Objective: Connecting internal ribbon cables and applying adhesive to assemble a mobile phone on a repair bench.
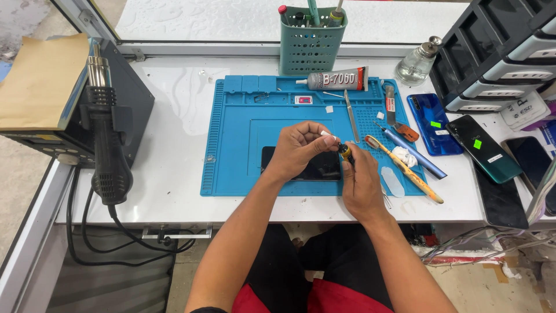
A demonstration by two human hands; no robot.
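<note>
Both hands meet over the middle of a blue work mat (pixel 237 145) on a white surface (pixel 168 174). Left hand (pixel 298 148) is curled nearly closed, fingertips pinched on the top end of a small yellow-and-black screwdriver (pixel 346 152). Right hand (pixel 359 182) is closed loosely around the lower part of the same tool, thumb side up. The screwdriver stands roughly upright between the two hands, just right of a dark phone (pixel 315 168) that lies flat on the mat, partly hidden under the left hand. Cannot tell whether the tip touches the phone.

On the mat, far side: a grey glue tube (pixel 336 80) lying crosswise, metal tweezers (pixel 351 116) pointing near-far. Right of the hands: a blue pen-like tool (pixel 414 153), a yellow-handled tool (pixel 405 171) lying diagonally, and a bit of white wadding (pixel 401 155) between them.

Far edge of the surface: a green perforated holder (pixel 310 43) with tools standing in it, and a glass dispenser bottle (pixel 418 62) to its right. Off the mat to the right: a blue phone (pixel 431 124), a dark green phone (pixel 483 148), and grey drawer units (pixel 504 52) at the far right corner.

Left end: a black hot-air handle (pixel 107 145) hangs on its black station box (pixel 130 98), cable looping down below the surface. Brown paper (pixel 40 81) lies on top of the box.
</note>
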